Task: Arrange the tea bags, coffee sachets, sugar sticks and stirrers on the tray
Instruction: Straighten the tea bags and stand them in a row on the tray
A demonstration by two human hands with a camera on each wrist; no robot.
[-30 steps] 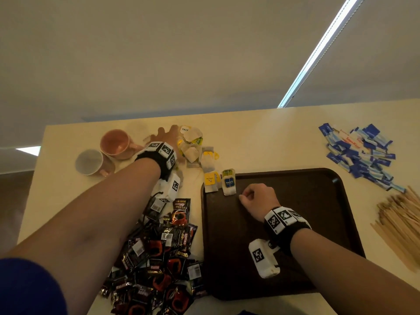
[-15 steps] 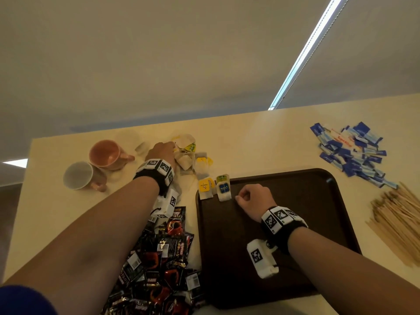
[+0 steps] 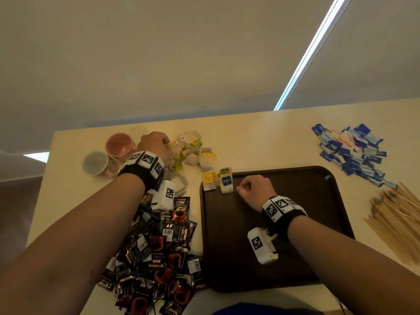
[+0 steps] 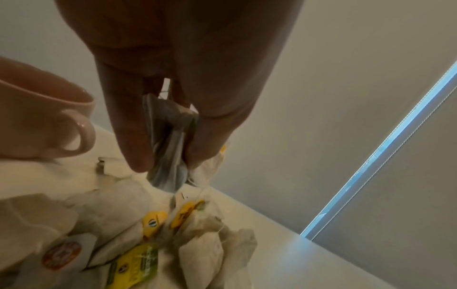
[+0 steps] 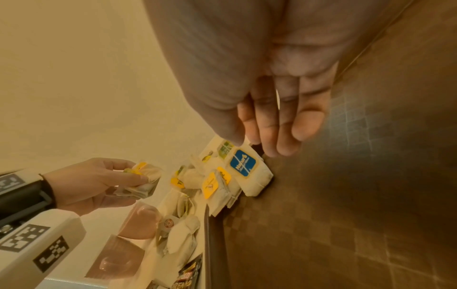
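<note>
- Cream-coloured tabletop [image 3: 250,137] runs up to a plain grey wall, and all the action sits on it.
- Left hand [image 3: 154,144] is over the loose heap of white paper tea bags [image 3: 191,151] at the back of the table, thumb and fingers pinching a small bunch of tea bags [image 4: 170,136]; one has a yellow tag, seen from the right wrist.
- Two tea bags are set at the tray's far left corner: a blue-tagged tea bag [image 3: 226,184] lying over the rim, a yellow-tagged tea bag [image 3: 209,180] just beside it to the left.
- Right hand [image 3: 254,189] rests on the dark brown plastic tray [image 3: 318,201] just beside the blue-tagged one, fingers loosely curled, holding nothing.
- Black and red coffee sachets [image 3: 159,253] lie heaped left of the tray, near the table's front edge.
- Blue and white sugar sticks [image 3: 354,153] are piled beyond the tray's far right corner.
- Wooden stirrers [image 3: 397,219] lie fanned out right of the tray.
- Pink ceramic mug [image 3: 119,144] and a grey-lined mug [image 3: 95,163] stand touching, just left of the left hand.
</note>
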